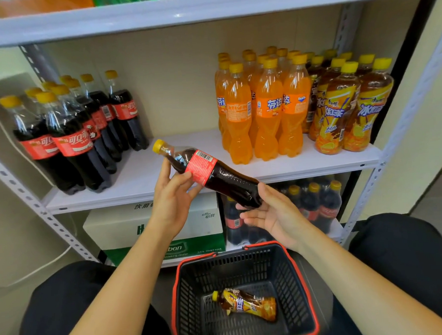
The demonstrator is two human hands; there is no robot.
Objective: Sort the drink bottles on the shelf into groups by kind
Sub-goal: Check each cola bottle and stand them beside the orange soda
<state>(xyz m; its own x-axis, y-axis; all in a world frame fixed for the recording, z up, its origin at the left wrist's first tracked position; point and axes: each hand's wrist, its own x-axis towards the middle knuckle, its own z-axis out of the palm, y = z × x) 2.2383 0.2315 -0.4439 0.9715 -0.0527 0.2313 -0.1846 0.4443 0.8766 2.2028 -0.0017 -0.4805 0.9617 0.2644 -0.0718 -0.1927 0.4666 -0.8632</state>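
Step in hand: a cola bottle (pixel 210 173) is being carried to the shelf (pixel 139 171); judging by the sorted rows, it belongs with the cola on the left.
Where the bottle is: in the air in front of the shelf edge, tilted, yellow cap up and to the left, base down and to the right, touching no other bottle.
Left hand (pixel 173 194): grips the bottle at the red label, thumb on one side and fingers curled over the other.
Right hand (pixel 270 213): palm up with relaxed fingers, cradling the base without clasping it.
Next move calls for: standing the bottle upright and setting it in the bare stretch just beside the cola group (pixel 69 138), probably with the left hand alone.
Cola group: about nine caps show, standing at the left end.
Orange soda group (pixel 263 109): roughly a dozen, four in the front row; the back rows overlap too much for a sure count.
Iced tea group (pixel 344 111): about eight, at the right end, touching the orange soda.
Basket (pixel 193 302): one iced tea bottle (pixel 248 305) lies on its side, not yet shelved.
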